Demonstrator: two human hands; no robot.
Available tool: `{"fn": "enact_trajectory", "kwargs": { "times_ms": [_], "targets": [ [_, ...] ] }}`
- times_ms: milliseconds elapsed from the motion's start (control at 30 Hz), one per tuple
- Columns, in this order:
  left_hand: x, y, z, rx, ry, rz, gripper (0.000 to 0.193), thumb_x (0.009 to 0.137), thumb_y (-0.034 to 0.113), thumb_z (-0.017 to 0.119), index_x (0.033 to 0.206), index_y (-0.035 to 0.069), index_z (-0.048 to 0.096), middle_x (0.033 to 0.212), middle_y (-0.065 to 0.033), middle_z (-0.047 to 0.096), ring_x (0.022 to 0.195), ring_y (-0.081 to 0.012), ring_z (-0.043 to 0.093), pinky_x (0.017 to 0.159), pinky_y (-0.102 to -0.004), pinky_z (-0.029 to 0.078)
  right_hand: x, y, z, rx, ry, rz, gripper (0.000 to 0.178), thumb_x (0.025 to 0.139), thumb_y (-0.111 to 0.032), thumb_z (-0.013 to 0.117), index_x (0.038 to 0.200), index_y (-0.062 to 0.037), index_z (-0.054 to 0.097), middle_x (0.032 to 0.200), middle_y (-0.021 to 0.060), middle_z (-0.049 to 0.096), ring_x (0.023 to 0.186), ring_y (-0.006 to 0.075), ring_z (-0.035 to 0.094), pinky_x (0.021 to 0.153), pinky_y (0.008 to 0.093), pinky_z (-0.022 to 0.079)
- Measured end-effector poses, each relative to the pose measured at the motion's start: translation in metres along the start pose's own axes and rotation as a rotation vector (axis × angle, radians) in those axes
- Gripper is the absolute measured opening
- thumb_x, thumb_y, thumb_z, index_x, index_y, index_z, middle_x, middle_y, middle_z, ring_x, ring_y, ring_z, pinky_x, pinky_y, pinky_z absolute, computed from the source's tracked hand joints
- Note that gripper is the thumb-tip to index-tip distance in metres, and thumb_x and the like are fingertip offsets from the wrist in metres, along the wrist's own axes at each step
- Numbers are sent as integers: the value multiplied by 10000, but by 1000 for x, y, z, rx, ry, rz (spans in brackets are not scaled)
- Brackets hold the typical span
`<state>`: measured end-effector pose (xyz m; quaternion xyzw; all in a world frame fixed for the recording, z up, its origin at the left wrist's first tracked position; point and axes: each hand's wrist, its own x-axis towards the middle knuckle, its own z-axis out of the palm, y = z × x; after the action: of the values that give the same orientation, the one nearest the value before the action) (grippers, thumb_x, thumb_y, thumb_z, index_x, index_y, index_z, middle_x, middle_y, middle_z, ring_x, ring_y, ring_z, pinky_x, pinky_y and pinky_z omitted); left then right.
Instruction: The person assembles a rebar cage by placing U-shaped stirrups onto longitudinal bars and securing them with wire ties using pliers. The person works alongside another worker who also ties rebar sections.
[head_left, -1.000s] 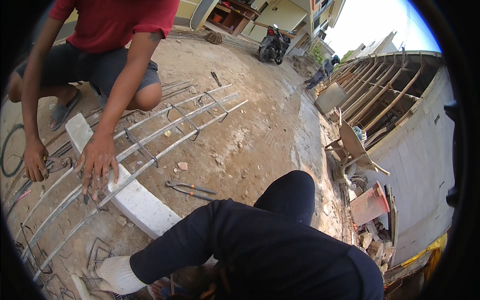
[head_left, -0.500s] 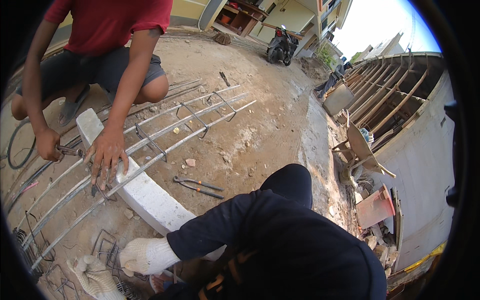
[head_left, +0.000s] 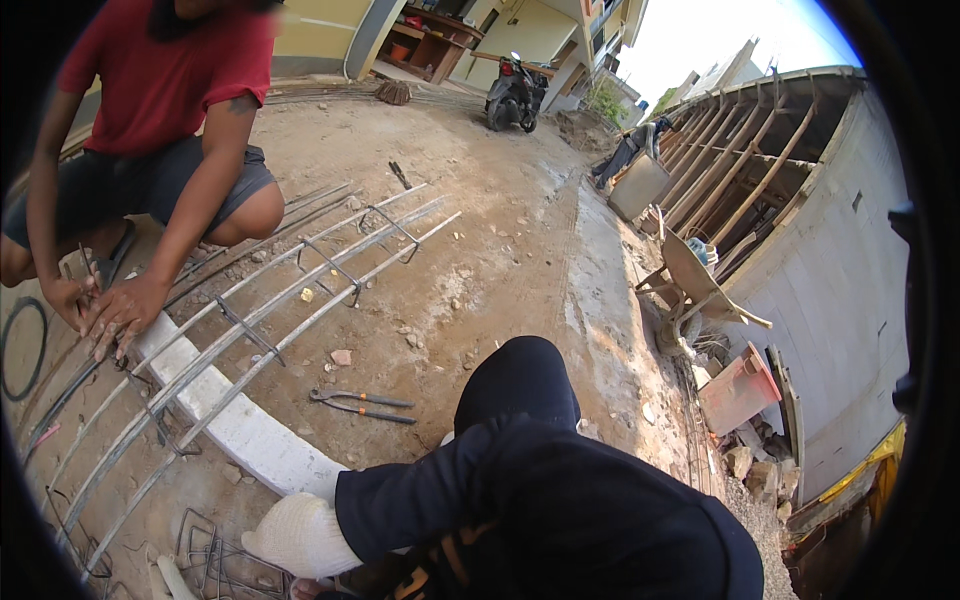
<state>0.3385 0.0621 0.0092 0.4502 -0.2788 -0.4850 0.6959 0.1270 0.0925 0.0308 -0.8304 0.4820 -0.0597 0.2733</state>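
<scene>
At the lower left my right hand (head_left: 300, 537), in a cream knitted glove, is closed, its fingers curled under and mostly hidden. It is beside a pile of bent steel stirrups (head_left: 208, 552) on the dirt. Only straight, slightly parted fingers of my gloved left hand (head_left: 172, 580) show at the bottom edge, left of the stirrups. In front lies a rebar cage (head_left: 205, 358) of long bars and square stirrups, crossing a white concrete beam (head_left: 255, 428). Pincers with orange handles (head_left: 362, 405) rest on the ground right of it.
A co-worker in a red shirt (head_left: 165, 90) squats at the far left, both hands (head_left: 115, 308) near the beam's far end. To the right stand a wheelbarrow (head_left: 695, 275), a pink tub (head_left: 740, 392) and a grey wall (head_left: 830, 310). A motorbike (head_left: 515, 95) is parked behind.
The view has shifted, moving the scene left. My left hand has dropped mostly out of the picture. The co-worker's hands have left the cage bars and come together farther back.
</scene>
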Motion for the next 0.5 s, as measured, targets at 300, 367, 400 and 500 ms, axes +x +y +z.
{"fn": "enact_trajectory", "kwargs": {
  "times_ms": [300, 367, 400, 500],
  "targets": [
    [23, -26, -23, -292, 23, -171, 322, 994, 227, 550, 1239, 18, 570, 1079, -96, 622, 974, -210, 601, 909, -363, 507, -7, 16, 9, 129, -15, -441, 351, 1021, -244, 445, 1271, -38, 580, 1051, 254, 646, 968, 325, 627, 858, 476, 492],
    [34, -36, -40, -396, 31, -211, 336, 999, 232, 550, 1266, 28, 556, 1106, -88, 625, 994, -203, 605, 925, -353, 506, -1, 16, 7, 394, 267, -750, 376, 1015, -282, 484, 1291, -40, 565, 1092, 261, 641, 995, 309, 633, 901, 487, 489],
    [39, -40, -48, -470, 40, -233, 343, 1002, 234, 550, 1279, 32, 550, 1119, -85, 627, 1004, -199, 607, 933, -348, 505, -7, 16, 7, 648, -101, -295, 220, 867, -192, 559, 899, 8, 645, 841, 193, 657, 830, 375, 643, 726, 440, 524],
    [34, -59, -67, -680, 211, -374, 367, 1009, 241, 549, 1320, 46, 530, 1159, -73, 632, 1035, -187, 613, 958, -333, 503, -6, 16, 16, 508, -170, -53, 229, 895, -202, 515, 857, -28, 658, 839, 197, 644, 838, 395, 620, 744, 458, 507]
  ]
}}
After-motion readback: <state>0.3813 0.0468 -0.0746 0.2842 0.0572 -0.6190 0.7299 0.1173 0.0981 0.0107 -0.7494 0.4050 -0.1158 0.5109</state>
